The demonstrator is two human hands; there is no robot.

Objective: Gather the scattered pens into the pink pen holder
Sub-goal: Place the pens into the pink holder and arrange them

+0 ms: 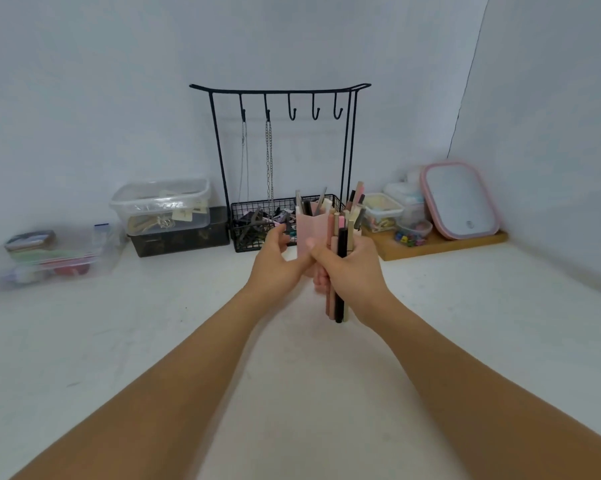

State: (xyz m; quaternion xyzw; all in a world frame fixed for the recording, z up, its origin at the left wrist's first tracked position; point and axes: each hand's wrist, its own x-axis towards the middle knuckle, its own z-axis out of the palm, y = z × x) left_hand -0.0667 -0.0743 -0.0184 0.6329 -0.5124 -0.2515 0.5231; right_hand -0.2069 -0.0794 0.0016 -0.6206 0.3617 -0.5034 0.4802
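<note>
Your right hand (352,268) grips a bunch of pens (339,271) upright, right beside the pink pen holder (309,233). Your left hand (278,261) curls round the holder's near side, above the white table (153,341).

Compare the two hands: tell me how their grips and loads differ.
The right hand is curled round a bundle of pens, held upright; the left hand holds no pens. The left hand sits at the left side of the pink holder, fingers loosely curled, though whether it grips the holder is hidden; the right hand is in front of the holder's lower right. Both are raised above the white table, close together at the holder.
</note>
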